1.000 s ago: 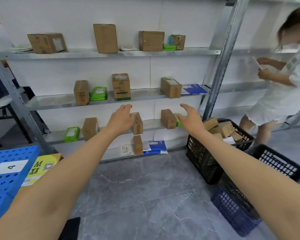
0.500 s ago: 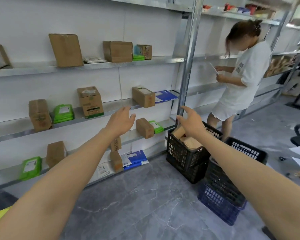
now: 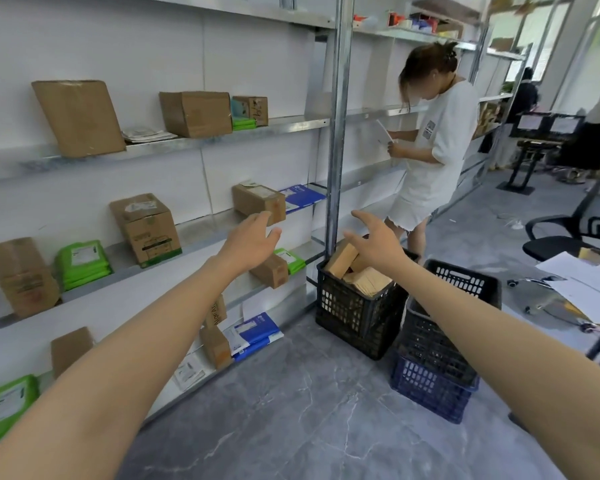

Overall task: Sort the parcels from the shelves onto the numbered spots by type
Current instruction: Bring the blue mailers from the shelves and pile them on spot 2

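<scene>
Metal shelves point(image 3: 194, 142) along the white wall carry brown cardboard boxes, green packets and blue-and-white mailers. My left hand point(image 3: 248, 242) is stretched out with fingers spread, just below a small brown box point(image 3: 258, 202) on the middle shelf, not touching it. A blue mailer point(image 3: 302, 196) lies to the right of that box. My right hand point(image 3: 378, 242) is also open and empty, hovering above a black crate point(image 3: 357, 315) that holds brown boxes and padded envelopes. No numbered spot is in sight.
A person in a white T-shirt point(image 3: 433, 147) stands at the shelf past the upright post point(image 3: 336, 133), holding a paper. Stacked black and blue crates point(image 3: 437, 372) sit on the grey floor at right. An office chair point(image 3: 575, 237) and a table with papers point(image 3: 589, 285) are further right.
The view has swung right: the blue bin marked 4 dropped out on the left, the crates and the standing person came toward the centre. Both hands stay open and extended.
</scene>
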